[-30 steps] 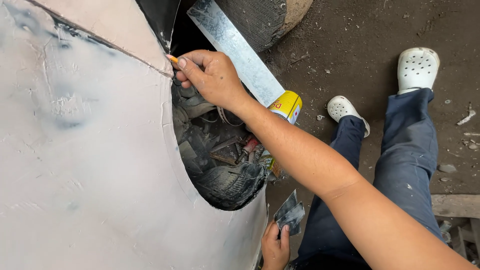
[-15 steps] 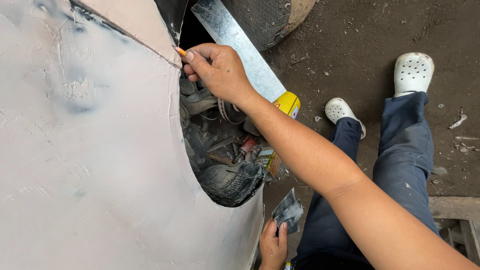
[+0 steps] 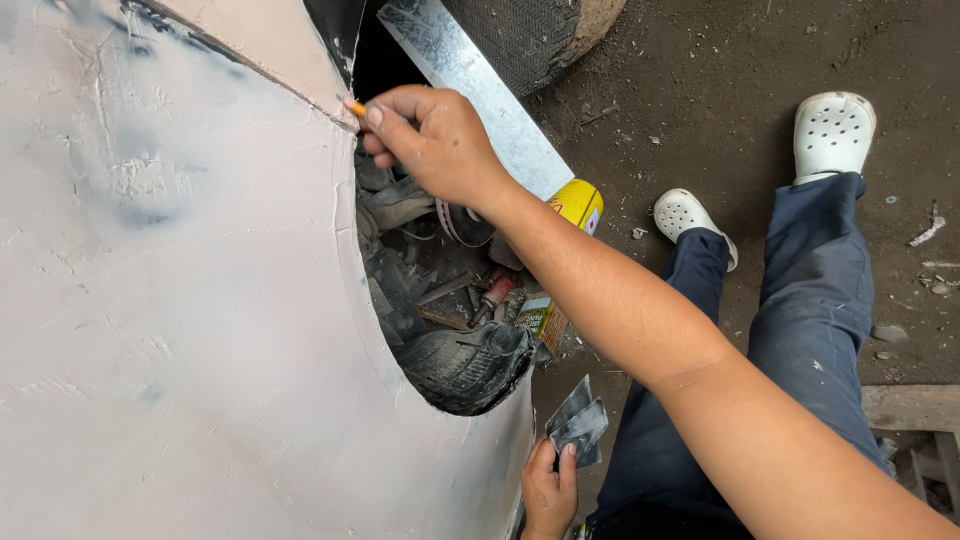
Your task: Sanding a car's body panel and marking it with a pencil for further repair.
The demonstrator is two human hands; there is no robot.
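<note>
Pinching a thin orange-tipped tool [image 3: 354, 106], probably a pencil or narrow applicator, between thumb and closed fingers, the right hand [image 3: 435, 140] sets its tip on the edge of the pale body panel [image 3: 170, 300], at the top of the curved wheel-arch cutout where a dark seam line runs in from the upper left. The left hand [image 3: 548, 490] is closed around a pair of small grey flexible blades [image 3: 578, 428], apparently filler spreaders, held low by the panel's bottom edge, just beside the lower end of the cutout. The step in hand appears to be marking or fine working of the arch edge over a filler coat. The next move would call for a steady tip kept on the thin lip, following its curve without slipping into the opening. The panel surface is matte, off-white to pinkish, with ridged smear marks and grey overspray patches; its cut edge is smooth and rounded. Inside the opening lie dark rubber, a brake disc and loose cans. A flat strip of galvanised sheet metal [image 3: 480, 90] leans behind the right hand, its lower end near a yellow can [image 3: 580, 203]. The ground [image 3: 720, 90] is dark packed dirt.
</note>
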